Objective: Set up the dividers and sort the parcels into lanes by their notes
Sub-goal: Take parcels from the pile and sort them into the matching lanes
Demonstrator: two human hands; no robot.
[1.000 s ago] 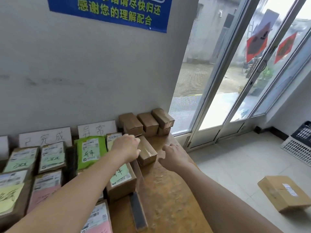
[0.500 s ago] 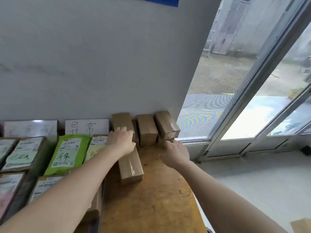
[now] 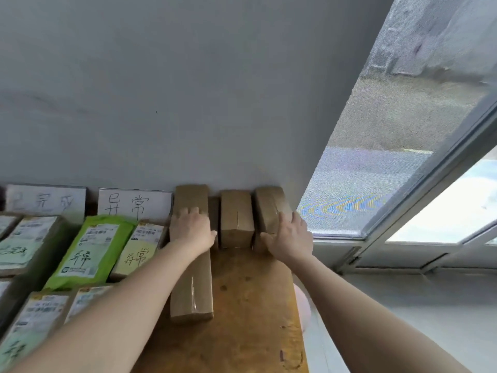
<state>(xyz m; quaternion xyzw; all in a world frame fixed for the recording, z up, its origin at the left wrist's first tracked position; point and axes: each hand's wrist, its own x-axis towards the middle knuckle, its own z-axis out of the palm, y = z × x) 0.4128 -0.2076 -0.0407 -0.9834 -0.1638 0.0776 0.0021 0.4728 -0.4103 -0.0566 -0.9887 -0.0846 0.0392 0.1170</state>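
Note:
Three brown boxes stand against the wall at the table's far right: a left one, a middle one and a tilted right one. A long brown box lies lengthwise from the left one toward me, like a divider beside the parcels. My left hand lies on its far end, fingertips reaching the left box and thumb over the right edge. The tilted right box is clasped from the near side by my right hand. Parcels lie in lanes at left, among them a green bag and a yellow-noted parcel.
Two handwritten sign cards lean on the grey wall behind the lanes. The wooden table ends at right, where a pink object pokes out below. A glass door and a grey floor fill the right.
Both hands have reached forward to the boxes at the wall. The long brown box has gone from lying askew to straight along the parcels. My right hand has closed on the right box.

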